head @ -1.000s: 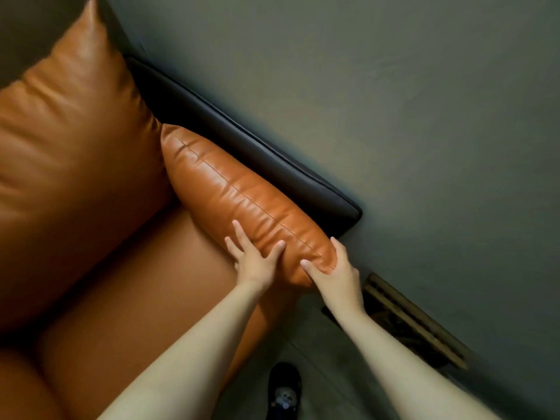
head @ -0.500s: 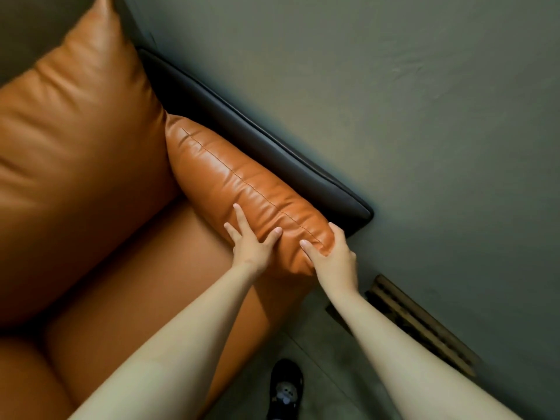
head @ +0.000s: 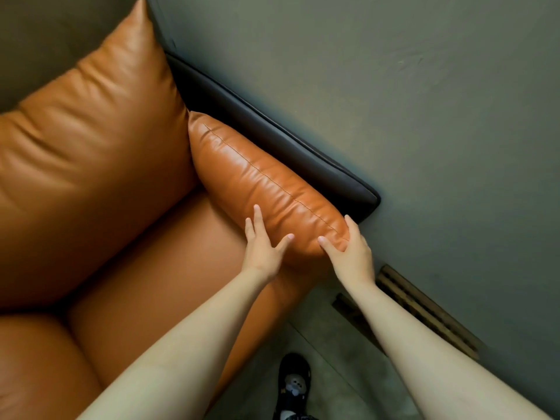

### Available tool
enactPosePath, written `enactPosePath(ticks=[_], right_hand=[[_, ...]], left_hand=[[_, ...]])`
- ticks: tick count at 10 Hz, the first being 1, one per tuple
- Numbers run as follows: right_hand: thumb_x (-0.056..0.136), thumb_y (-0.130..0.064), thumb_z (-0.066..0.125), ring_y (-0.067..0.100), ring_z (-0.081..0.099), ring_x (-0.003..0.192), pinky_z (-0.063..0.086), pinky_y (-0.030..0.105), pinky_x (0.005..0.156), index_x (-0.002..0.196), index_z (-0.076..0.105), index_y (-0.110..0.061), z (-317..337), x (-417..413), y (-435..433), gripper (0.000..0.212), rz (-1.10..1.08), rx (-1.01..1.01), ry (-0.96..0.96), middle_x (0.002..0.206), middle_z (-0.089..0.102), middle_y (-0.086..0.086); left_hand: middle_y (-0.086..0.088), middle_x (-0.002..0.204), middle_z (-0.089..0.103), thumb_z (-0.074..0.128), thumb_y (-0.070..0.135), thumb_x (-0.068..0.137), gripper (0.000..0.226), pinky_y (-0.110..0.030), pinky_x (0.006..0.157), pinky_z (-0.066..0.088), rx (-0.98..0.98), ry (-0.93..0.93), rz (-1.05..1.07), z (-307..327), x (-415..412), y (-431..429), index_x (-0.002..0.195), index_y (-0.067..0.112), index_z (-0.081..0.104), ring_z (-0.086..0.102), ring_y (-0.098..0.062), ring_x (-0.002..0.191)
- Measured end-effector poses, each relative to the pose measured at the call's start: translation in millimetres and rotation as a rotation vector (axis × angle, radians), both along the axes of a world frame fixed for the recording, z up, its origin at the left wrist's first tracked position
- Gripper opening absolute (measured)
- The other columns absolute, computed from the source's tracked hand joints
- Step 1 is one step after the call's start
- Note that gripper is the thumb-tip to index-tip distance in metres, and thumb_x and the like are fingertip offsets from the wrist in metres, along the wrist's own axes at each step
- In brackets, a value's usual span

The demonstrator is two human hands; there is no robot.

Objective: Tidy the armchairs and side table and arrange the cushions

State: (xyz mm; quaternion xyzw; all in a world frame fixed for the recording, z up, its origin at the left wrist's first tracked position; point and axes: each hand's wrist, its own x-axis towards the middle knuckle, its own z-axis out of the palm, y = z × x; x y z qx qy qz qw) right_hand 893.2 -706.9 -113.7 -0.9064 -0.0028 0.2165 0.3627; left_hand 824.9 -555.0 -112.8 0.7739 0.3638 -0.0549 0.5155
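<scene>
An orange leather side cushion (head: 257, 177) stands on edge along the dark armrest (head: 303, 153) of the armchair, on the orange seat (head: 157, 277). My left hand (head: 263, 247) presses flat on its inner face near the front end, fingers straight and thumb spread. At the front corner of the cushion, my right hand (head: 348, 253) clasps it with the thumb on the near face and the fingers round the outer side. A large orange back cushion (head: 85, 165) leans behind it.
A grey wall (head: 424, 116) runs close along the armrest's outer side. Where the wall meets the floor there is a slatted vent (head: 424, 310). My dark shoe (head: 294, 383) stands on the grey floor by the seat's front. A second orange cushion (head: 36, 368) shows at the lower left.
Both hands keep the same places on the cushion's front end. The view has shifted a little, so chair and cushion sit further right in the frame.
</scene>
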Motion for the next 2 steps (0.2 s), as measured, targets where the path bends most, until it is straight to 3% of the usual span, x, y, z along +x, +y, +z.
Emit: enactPosePath(ticks=[2], right_hand=[[0.09, -0.047, 0.059, 0.034, 0.041, 0.134, 0.043, 0.047, 0.099, 0.153, 0.007, -0.03, 9.9, -34.8, -4.1, 0.083, -0.095, -0.046, 0.028, 0.153, 0.034, 0.009]], left_hand=[[-0.003, 0.162, -0.009, 0.059, 0.039, 0.092, 0.09, -0.033, 0.114, 0.019, 0.009, -0.014, -0.022, 10.8, -40.0, 6.0, 0.152, 0.029, -0.007, 0.007, -0.02, 0.148]])
